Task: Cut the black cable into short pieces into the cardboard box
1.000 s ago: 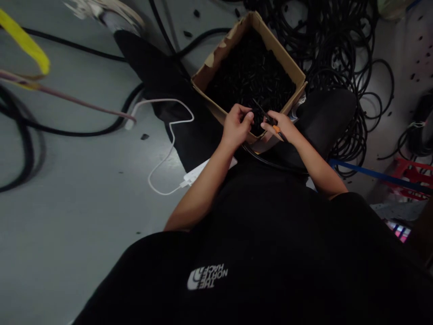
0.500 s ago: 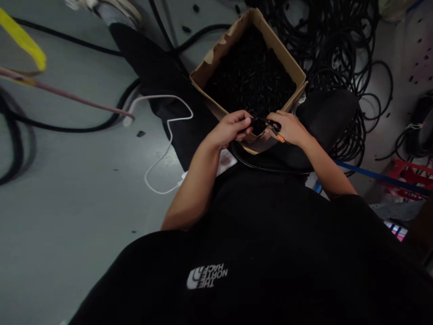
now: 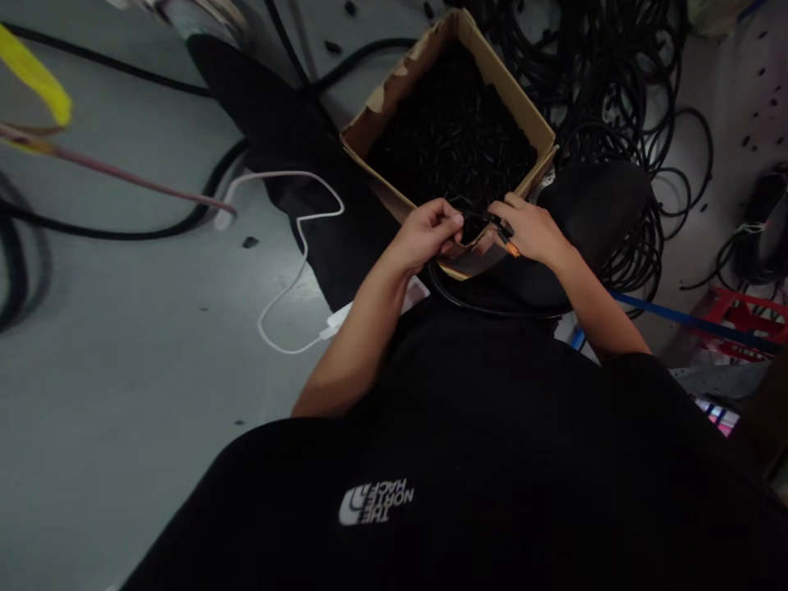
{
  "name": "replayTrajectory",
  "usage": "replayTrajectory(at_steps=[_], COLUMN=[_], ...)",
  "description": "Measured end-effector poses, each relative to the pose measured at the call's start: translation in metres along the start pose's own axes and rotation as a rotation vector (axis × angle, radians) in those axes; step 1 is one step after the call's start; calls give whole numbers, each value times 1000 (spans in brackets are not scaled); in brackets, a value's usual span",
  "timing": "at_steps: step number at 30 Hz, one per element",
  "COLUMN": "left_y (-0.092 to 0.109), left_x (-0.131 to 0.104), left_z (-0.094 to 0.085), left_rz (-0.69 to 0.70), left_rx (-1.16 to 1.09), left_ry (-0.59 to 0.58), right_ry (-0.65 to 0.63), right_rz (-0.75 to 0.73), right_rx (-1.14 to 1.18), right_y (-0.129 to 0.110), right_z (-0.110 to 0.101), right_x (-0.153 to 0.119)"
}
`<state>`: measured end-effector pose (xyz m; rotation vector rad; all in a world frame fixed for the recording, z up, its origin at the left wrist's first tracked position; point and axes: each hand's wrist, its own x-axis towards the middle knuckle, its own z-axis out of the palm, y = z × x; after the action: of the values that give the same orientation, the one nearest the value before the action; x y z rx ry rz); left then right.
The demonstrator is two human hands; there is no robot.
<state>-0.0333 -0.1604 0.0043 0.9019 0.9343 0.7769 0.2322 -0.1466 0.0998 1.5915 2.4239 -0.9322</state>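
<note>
Over the near corner of a cardboard box (image 3: pixel 514 94), my left hand (image 3: pixel 429 234) is closed, thumb against fingers, on a thin black cable. A loop of black cable (image 3: pixel 474 308) runs from below that hand across my lap. My right hand (image 3: pixel 534 228) is closed around a small hand tool (image 3: pixel 508 240) with black and orange handles, which looks like pliers or cutters. Its jaws are too dark to make out, close to the left fingertips. Many short black pieces (image 3: pixel 455 123) fill the box, which stands between my legs.
Tangled black cable (image 3: pixel 616 82) lies on the floor beyond the box. A white cord (image 3: pixel 301 238) leads to a white device (image 3: pixel 415 293) by my left forearm. A yellow strip (image 3: pixel 37 74) hangs at the left. A red crate (image 3: pixel 744 320) stands at the right.
The view has shifted slightly. My right hand has turned a little on the tool, and its black handle shows less. Both hands stay over the box's near corner.
</note>
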Motion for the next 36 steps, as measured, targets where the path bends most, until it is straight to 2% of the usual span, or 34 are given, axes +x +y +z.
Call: replayTrajectory(at_steps=[3,7,10,13,18,22,25,28,31,33,36], left_y=[-5,-9,-9,-4,18,24,19,9,-6,-16,-24], left_x=[3,6,8,7,1,-2,0,6,17,26,42], left_z=[4,-7,-12,-6,9,14,11,-3,-31,-56,-98], left_rz=[8,57,64,47,42,72,115,159,158,168,228], left_rx=[35,61,30,-9,-33,-56,-27,30,48,9,-38], left_ry=[25,124,156,156,143,124,168,281,426,582,829], right_ry=[24,20,8,24,46,-23,-111,-227,-250,-245,-366], right_rz=[6,39,31,31,87,73,39,57,118,143,111], right_rx=[16,98,169,260,425,603,833,1015,1029,969,876], right_y=[2,4,6,8,11,4,-11,-33,-47,-46,-28], right_z=[4,2,0,3,10,15,23,30,25,11,-19], right_x=[3,5,5,4,2,-6,-18,-36,-58,-73,-98])
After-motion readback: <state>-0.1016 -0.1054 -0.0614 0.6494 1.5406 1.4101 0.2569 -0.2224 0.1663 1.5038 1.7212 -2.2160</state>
